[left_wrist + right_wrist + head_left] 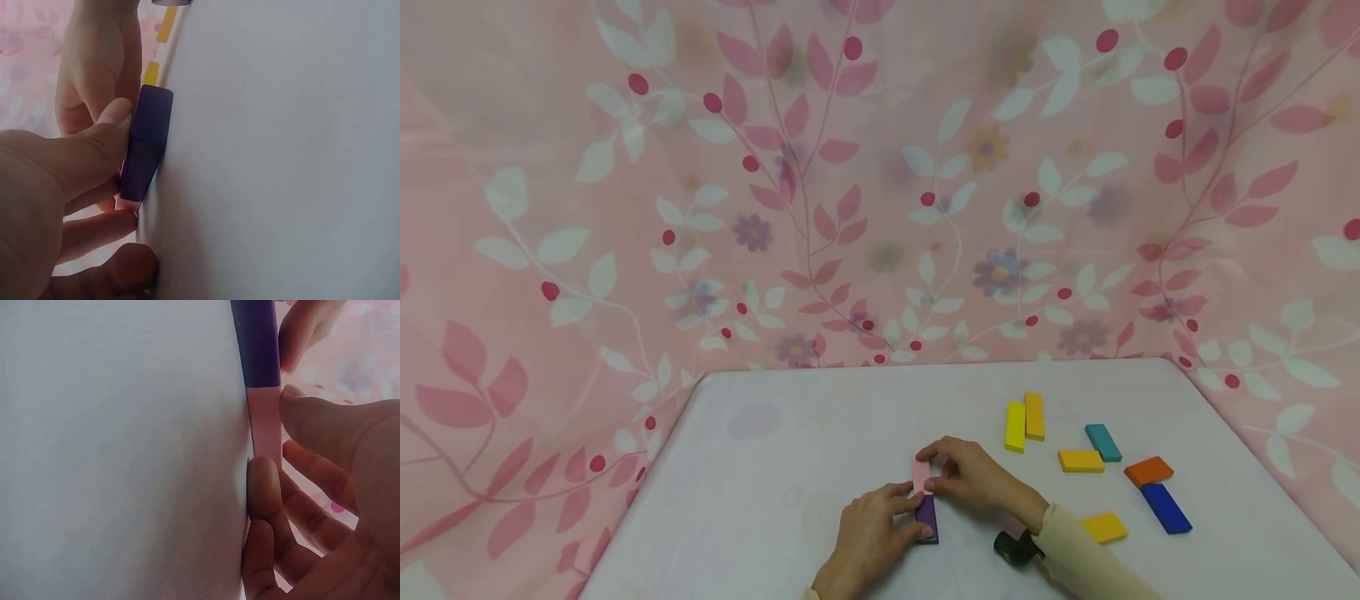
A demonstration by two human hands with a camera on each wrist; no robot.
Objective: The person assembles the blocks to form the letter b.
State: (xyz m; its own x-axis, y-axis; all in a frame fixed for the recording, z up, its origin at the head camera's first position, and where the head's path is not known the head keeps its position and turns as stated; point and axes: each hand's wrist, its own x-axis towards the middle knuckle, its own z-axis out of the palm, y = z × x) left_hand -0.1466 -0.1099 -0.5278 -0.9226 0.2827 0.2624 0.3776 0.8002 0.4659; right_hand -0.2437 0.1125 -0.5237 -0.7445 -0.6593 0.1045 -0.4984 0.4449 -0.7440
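A purple domino-like block (pixel 928 522) lies flat on the white table, end to end with a pink block (pixel 921 475) just beyond it. My left hand (pixel 871 527) pinches the purple block, thumb near its close end and fingers by the far one. The pink block is gripped between thumb and fingertips of my right hand (pixel 973 479). In the right wrist view the short ends of the purple block (pixel 257 344) and pink block (pixel 267 419) meet. Seen from the left wrist, the purple block (pixel 149 125) hides most of the pink one.
To the right lie a bright yellow block (pixel 1015 427) beside an amber one (pixel 1034 417), a teal block (pixel 1103 442) touching another amber block (pixel 1080 461), and an orange block (pixel 1148 472) against a blue one (pixel 1166 508). One more yellow block (pixel 1103 527) sits behind my right sleeve.
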